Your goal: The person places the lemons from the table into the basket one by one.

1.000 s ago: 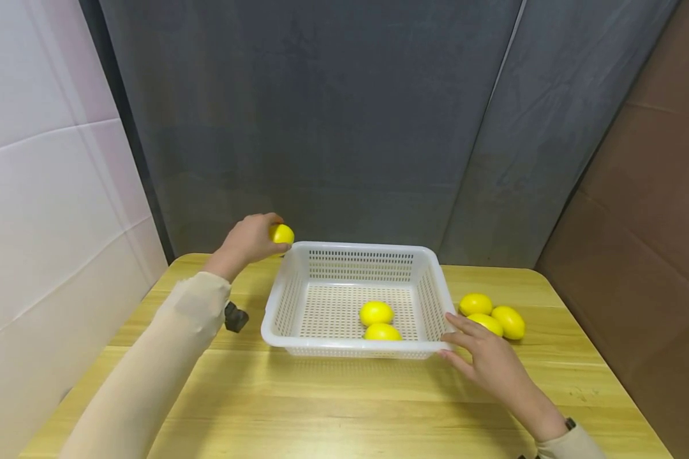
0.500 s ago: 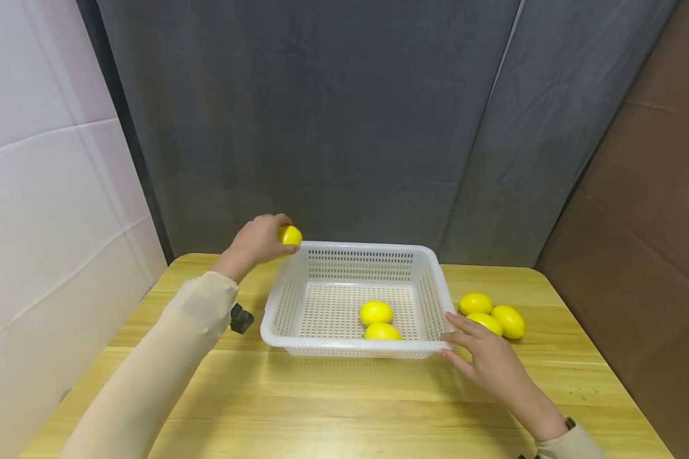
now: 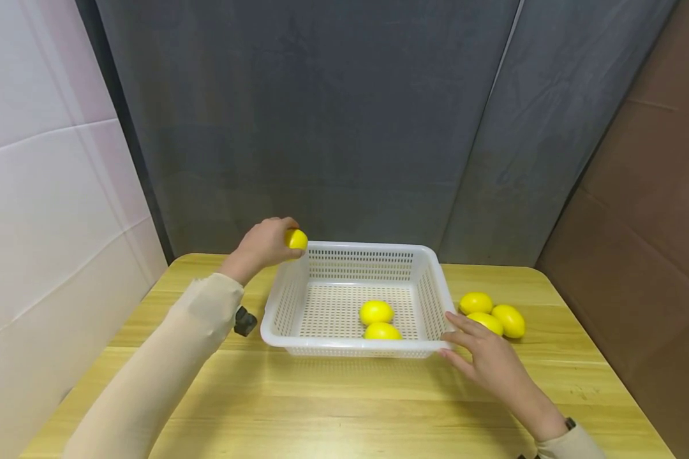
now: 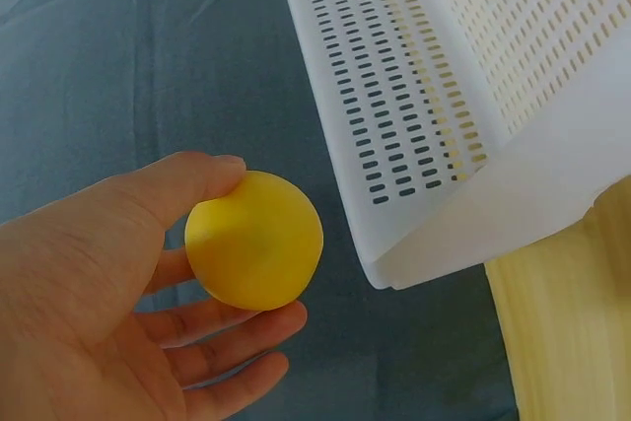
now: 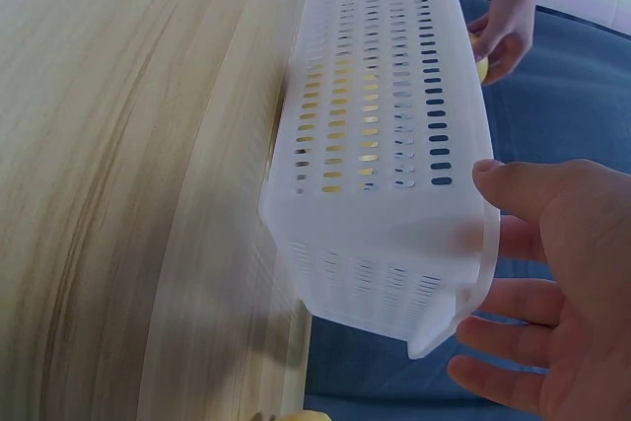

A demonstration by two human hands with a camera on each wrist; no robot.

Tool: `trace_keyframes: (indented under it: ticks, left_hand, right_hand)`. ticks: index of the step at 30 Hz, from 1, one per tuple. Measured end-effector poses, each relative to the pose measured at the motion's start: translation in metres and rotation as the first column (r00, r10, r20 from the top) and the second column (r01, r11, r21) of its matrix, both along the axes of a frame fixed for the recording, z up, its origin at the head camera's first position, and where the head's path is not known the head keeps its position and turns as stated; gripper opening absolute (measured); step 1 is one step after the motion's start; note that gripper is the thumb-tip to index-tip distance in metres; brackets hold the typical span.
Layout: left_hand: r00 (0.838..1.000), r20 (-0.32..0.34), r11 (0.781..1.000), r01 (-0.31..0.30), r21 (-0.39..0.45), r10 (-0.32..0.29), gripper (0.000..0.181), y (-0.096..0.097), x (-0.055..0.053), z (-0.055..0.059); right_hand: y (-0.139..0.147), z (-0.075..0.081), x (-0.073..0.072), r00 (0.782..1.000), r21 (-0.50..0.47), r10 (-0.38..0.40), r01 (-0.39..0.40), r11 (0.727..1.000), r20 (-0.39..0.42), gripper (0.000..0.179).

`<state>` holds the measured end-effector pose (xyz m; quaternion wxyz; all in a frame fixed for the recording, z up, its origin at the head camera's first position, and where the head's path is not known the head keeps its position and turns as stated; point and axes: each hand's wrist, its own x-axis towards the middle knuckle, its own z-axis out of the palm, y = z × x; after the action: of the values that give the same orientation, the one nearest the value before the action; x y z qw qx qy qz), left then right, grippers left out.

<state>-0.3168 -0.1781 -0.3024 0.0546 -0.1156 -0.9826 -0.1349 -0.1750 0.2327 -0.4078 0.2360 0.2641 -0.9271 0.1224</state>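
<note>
My left hand (image 3: 266, 242) pinches a yellow lemon (image 3: 296, 240) at the back left corner of a white plastic basket (image 3: 350, 344). In the left wrist view this lemon (image 4: 258, 242) sits between thumb and fingers, just outside the basket's rim. Two lemons lie on the basket's slotted floor near its front wall, one lemon (image 3: 376, 312) behind the other lemon (image 3: 383, 331). At the front right corner my right hand (image 3: 488, 357) holds the basket's rim, thumb on one side and fingers on the other, as the right wrist view shows.
Right of the basket, three more lemons cluster on the wooden table (image 3: 333, 408), among them a lemon (image 3: 509, 321). A dark curtain (image 3: 321, 127) hangs behind the table. White cloth (image 3: 51, 191) stands at the left and a brown panel (image 3: 643, 223) at the right.
My left hand has carried its lemon a little to the right and slightly down, toward the basket's back left corner. The right hand, basket and other lemons stay in place.
</note>
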Motion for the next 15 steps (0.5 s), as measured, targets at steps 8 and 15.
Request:
trace_keyframes:
  ticks: [8,15]
  left_hand:
    - [1.0,0.023,1.0,-0.01,0.006,0.01,0.06,0.006,0.003,-0.002]
    - [0.999,0.032,1.0,-0.01,-0.022,0.011,0.059,0.012,0.004,-0.005]
  right_hand:
    - [0.0,0.001,0.001,1.0,-0.001,-0.006,0.006,1.0,0.002,0.029]
    - [-0.001,0.001,0.002,1.0,-0.001,-0.007,0.007,1.0,0.007,0.029]
